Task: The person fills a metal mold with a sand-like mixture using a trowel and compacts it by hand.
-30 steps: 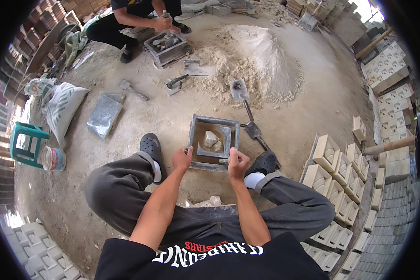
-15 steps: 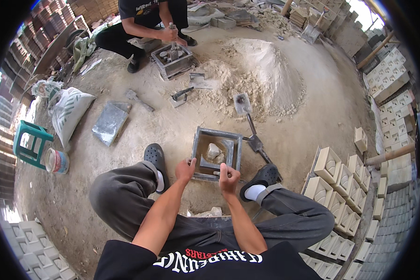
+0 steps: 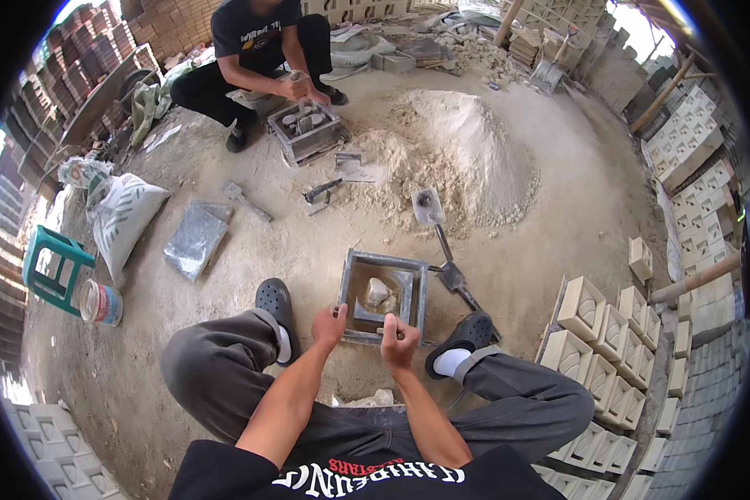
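Observation:
A square grey metal mould rests on the ground between my feet. Within its frame lies a pale lump on a brownish surface. My left hand is closed at the mould's near left corner, and a small dark end shows at its fingers. Close to the near edge, my right hand is also closed, thumb up, with a little grey piece showing beside the fingers. What either hand grips is mostly hidden. Just right of the mould lies a metal-headed tool with a dark shaft.
Ahead, a co-worker crouches over another box mould, gripping a tool. A pale powder heap rises at far right. Moulded blocks stand in rows at right. A metal plate, white sack and green stool occupy the left.
The whole view has shifted, so the scene sits lower. My right hand is slightly further left against the mould; my left hand stays at its corner. The co-worker's tool has tilted and dropped.

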Tool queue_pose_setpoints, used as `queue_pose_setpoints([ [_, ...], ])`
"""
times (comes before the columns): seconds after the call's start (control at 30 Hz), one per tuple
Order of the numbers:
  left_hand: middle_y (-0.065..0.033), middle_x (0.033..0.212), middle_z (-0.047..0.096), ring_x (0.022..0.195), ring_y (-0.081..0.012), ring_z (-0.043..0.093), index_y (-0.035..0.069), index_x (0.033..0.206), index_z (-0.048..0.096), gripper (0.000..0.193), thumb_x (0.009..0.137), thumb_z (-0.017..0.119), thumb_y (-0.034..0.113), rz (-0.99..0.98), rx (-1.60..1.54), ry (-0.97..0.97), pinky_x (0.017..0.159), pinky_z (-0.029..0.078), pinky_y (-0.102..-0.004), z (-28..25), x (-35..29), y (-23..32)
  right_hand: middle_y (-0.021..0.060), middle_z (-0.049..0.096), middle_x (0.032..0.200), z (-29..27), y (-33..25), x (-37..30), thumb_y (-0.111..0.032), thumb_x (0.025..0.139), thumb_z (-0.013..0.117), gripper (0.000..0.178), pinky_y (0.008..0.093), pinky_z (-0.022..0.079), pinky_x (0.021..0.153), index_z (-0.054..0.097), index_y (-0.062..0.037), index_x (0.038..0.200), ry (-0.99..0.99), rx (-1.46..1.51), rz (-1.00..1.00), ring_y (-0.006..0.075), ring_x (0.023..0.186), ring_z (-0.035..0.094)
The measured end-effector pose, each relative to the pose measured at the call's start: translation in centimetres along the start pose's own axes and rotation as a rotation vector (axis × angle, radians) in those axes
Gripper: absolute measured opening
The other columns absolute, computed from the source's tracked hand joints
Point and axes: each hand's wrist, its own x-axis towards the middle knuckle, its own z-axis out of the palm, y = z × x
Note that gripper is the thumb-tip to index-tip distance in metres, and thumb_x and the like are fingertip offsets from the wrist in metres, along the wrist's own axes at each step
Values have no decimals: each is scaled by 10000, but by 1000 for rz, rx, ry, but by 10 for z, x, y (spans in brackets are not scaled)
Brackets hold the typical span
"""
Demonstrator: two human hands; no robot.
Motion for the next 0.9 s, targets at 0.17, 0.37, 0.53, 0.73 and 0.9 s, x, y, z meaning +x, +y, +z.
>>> queue_pose_setpoints([
  [0.17, -146, 924, 696, 879, -345, 655, 71, 982, 686, 449, 913, 502, 475, -20, -70, 10, 777, 497, -440, 4, 0, 2, -18, 307, 522, 6, 24, -1, -196, 925, 544, 424, 309, 234, 455, 408, 8, 579, -5, -49, 63, 55, 526, 304],
  [0.37, -170, 922, 688, 889, -365, 648, 66, 1007, 667, 454, 922, 488, 475, 0, 16, 39, 781, 493, -455, 8, -4, -8, -18, 348, 510, 4, 10, -3, -185, 915, 554, 403, 303, 274, 466, 448, 15, 581, -44, 1, 45, 65, 520, 338],
  [0.53, -206, 966, 670, 921, -402, 630, 50, 1067, 628, 511, 943, 429, 504, -4, 12, -15, 808, 478, -480, 5, -10, 2, -17, 367, 528, 3, -2, -6, -222, 921, 553, 420, 300, 266, 468, 452, 20, 593, -80, 22, 108, 58, 530, 341],
  [0.73, -278, 996, 642, 997, -450, 596, -12, 1047, 630, 654, 952, 334, 563, -94, 5, -150, 851, 455, -504, 5, -2, -6, -6, 308, 521, 10, 11, 4, -216, 926, 537, 429, 322, 237, 469, 409, 12, 587, -56, 20, 86, 67, 527, 309],
  [0.9, -320, 1040, 616, 1035, -468, 577, -60, 1084, 621, 767, 950, 260, 603, -111, 46, -250, 893, 438, -508, 9, -8, -9, 12, 317, 503, 10, 19, -5, -211, 921, 542, 425, 333, 250, 464, 406, 29, 597, -112, -41, 73, 73, 509, 311],
])
